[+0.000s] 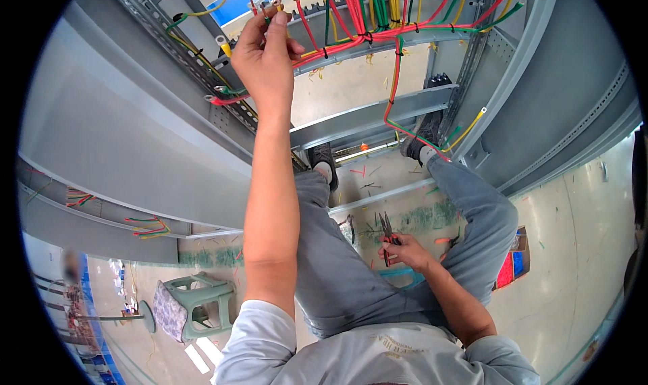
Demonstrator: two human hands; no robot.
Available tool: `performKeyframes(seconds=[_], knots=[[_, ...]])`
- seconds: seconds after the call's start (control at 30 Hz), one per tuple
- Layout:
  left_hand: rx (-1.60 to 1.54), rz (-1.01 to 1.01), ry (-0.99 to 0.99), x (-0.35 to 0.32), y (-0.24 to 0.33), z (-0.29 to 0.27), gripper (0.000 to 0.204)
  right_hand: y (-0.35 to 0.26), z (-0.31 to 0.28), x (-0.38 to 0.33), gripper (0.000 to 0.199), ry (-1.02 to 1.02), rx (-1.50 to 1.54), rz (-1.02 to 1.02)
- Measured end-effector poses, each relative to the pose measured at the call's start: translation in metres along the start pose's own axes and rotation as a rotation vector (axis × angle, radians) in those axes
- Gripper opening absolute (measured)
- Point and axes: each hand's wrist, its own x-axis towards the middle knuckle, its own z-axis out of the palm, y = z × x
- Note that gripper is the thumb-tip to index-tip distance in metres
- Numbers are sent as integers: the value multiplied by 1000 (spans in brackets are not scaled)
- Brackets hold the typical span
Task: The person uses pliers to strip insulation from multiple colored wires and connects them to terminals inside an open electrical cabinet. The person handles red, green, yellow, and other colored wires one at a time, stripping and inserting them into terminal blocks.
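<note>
Grey cabinet frame (378,115), bundled wires (378,27) already tied above; left hand (266,57) raised, fingers pinching loose wire ends (260,7); right hand (401,250) low, gripping pliers (386,228). Several lugged ends still hanging unconnected.

cabinet frame (169,142): matt grey metal | wires (358,20): glossy plastic | stool (196,304): plastic
</note>
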Motion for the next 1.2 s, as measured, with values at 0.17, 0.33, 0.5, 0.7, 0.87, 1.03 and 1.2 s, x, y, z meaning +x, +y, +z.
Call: performKeyframes(seconds=[0.17,0.33,0.5,0.7,0.87,1.03,1.2], knots=[[-54,6,-20,7,-17,16,29,8,2,-6,23,50,26,-2],[210,16,1,-10,-4,-15,38,24,-9,9,27,-42,-138,-100],[219,192,-58,-96,4,-3,43,-1,-5,-12,21,84,-83,-221],[233,-653,-853,-216,0,-15,58,-44,9,-46,31,226,-122,-495],[15,-853,-1034,-279,12,16,74,-66,24,-63,31,567,-527,-654],[-17,-1041,-852,-298,13,29,68,-77,45,-75,32,649,-568,-728],[47,-1017,-838,-292,9,42,54,-74,35,-86,45,597,-644,-742]])
